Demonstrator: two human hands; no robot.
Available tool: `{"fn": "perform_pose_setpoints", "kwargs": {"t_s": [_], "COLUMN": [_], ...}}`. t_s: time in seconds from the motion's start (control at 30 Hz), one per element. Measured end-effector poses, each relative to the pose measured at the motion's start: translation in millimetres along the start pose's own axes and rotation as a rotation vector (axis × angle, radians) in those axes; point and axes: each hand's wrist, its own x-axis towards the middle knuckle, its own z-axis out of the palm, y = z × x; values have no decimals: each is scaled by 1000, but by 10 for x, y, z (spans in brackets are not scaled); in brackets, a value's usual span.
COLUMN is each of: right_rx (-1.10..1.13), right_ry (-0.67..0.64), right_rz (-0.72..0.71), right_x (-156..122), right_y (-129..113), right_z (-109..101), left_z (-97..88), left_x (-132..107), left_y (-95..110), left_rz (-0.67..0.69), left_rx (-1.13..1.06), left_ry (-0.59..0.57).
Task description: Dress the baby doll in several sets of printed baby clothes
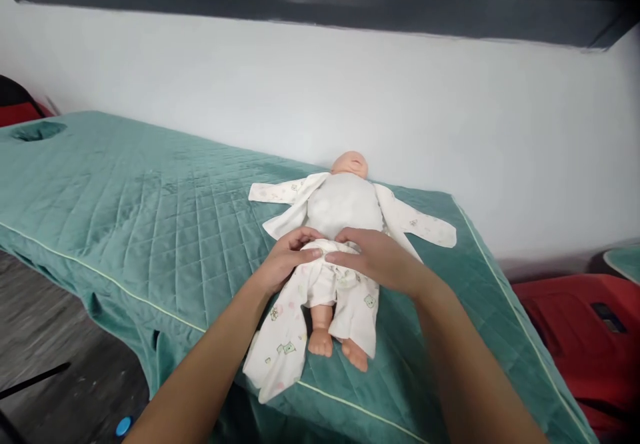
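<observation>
A baby doll lies on its back on a green quilted massage table, head toward the wall. An open white printed top is spread under it, sleeves out to both sides. White printed trousers lie around its legs, bare feet showing. My left hand and my right hand meet at the doll's waist. Their fingers are curled and pinch the bunched waistband of the trousers.
A white wall runs behind the table. The table's face hole is at the far left. A red object stands at the right, another red item at far left. Dark floor lies below left with a blue cap.
</observation>
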Motion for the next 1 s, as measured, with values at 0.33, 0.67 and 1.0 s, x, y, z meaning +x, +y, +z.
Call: {"fn": "perform_pose_setpoints", "kwargs": {"t_s": [0.33, 0.67, 1.0], "right_rx": [628, 800, 379], "right_ry": [-47, -39, -222], "right_rz": [47, 47, 20], "right_x": [86, 56, 93], "right_y": [211, 189, 114], "right_z": [121, 172, 138], "left_z": [-39, 18, -21], "left_x": [26, 29, 17], "left_y": [-29, -14, -58], "left_rz": [16, 18, -35], "left_rx": [174, 398, -139], "left_ry": [-70, -155, 110]}}
